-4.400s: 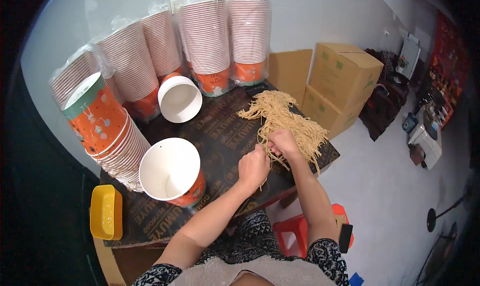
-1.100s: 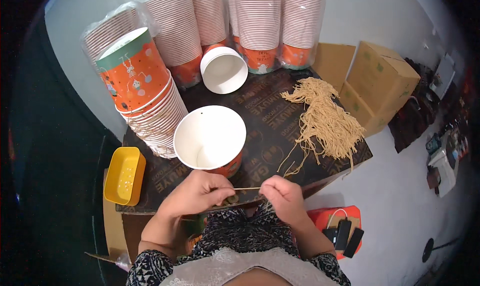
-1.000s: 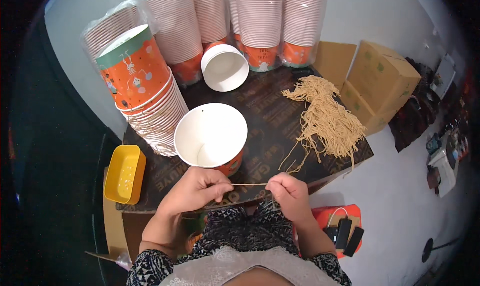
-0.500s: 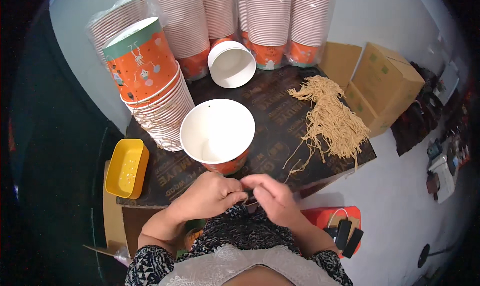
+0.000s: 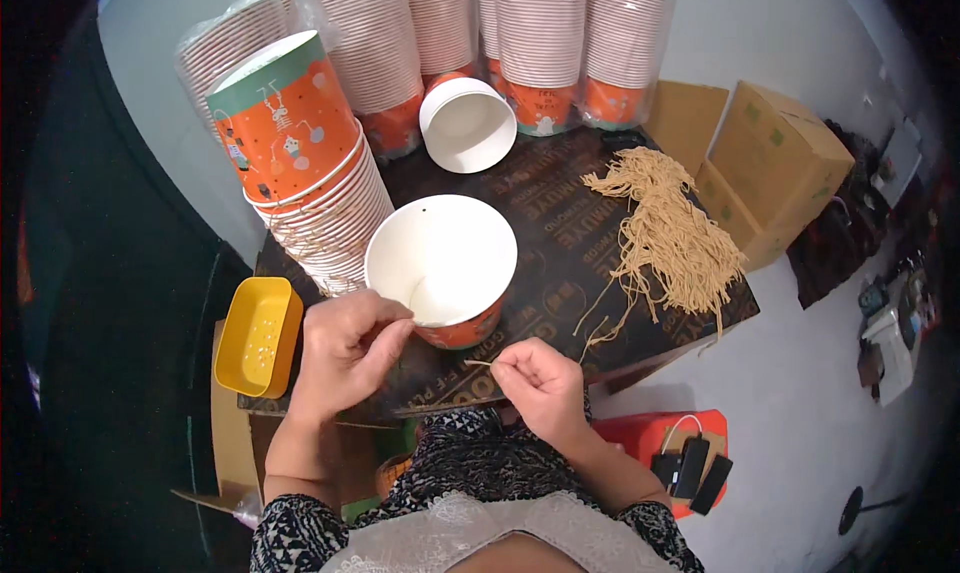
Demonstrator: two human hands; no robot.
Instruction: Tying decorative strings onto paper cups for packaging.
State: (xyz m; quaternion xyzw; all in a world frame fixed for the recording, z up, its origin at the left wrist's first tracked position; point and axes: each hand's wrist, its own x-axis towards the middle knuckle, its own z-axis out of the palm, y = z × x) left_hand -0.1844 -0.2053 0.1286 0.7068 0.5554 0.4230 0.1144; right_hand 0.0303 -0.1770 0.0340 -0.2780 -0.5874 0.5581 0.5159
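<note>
A white-lined orange paper bucket stands open end up near the table's front edge, with a small dark hole close to its far rim. At its near left rim, the thumb and forefinger of my left hand are pinched together on the edge. Whether a cord is also between those fingers is hidden. My right hand is closed on a short tan cord, its end sticking out leftward, in front of the bucket. To the right lies a heap of tan cords, with a few loose strands trailing toward me.
A tall stack of orange buckets leans at left, cords hanging from it. Beside it sits a yellow tray with small pale bits. Wrapped bucket stacks line the back; another bucket lies tipped. Cardboard boxes stand right.
My hands were together over my lap in front of the bucket. They have parted: the left has moved up and left to the bucket's rim, and the right now shows the cord end.
</note>
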